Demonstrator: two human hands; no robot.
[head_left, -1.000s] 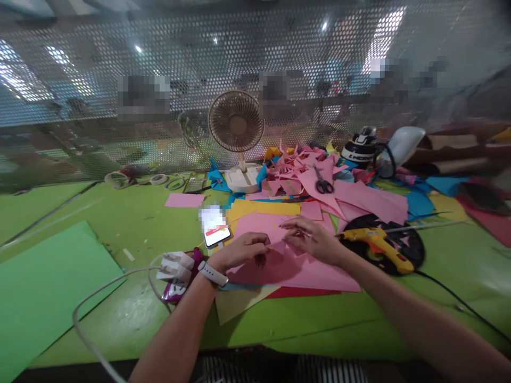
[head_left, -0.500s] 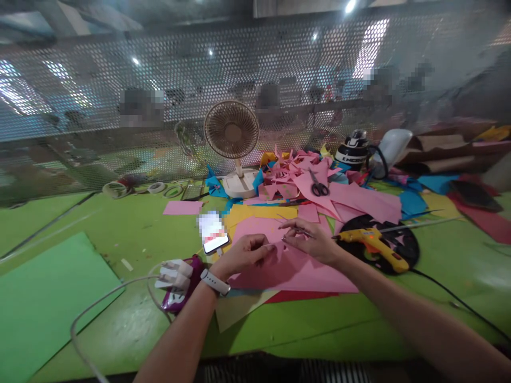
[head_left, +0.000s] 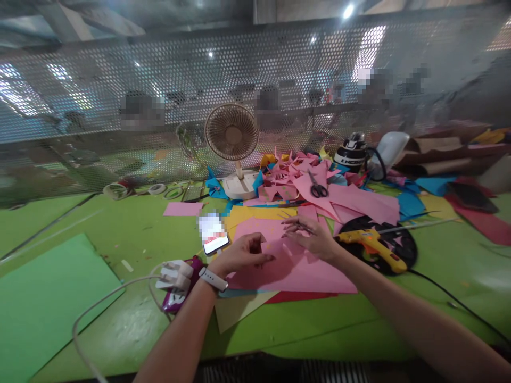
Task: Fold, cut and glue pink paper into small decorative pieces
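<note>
My left hand point(head_left: 242, 252), with a white band on its wrist, is closed in a pinch on a small piece of pink paper point(head_left: 269, 248). Across from it, my right hand point(head_left: 311, 237) has its fingers curled around thin metal tweezers point(head_left: 286, 215), whose fine tips point up and left. A small gap separates the two hands. Below them lies a large pink sheet point(head_left: 287, 276) on top of yellow, red and cream sheets. The lit phone point(head_left: 216, 244) rests just left of the pink sheet, cable plugged in.
A yellow glue gun point(head_left: 373, 246) lies on a black round tray point(head_left: 411, 242) at right. Behind are scissors point(head_left: 318, 190) on pink scraps point(head_left: 355, 202), a fan point(head_left: 232, 133) and a dark bottle point(head_left: 351, 154). White plugs point(head_left: 175, 274) and a green sheet point(head_left: 56, 303) are at left.
My left fingers have opened slightly and the small pink piece shows more plainly. My right hand has shifted a little right and up, away from the left, still with the tweezers.
</note>
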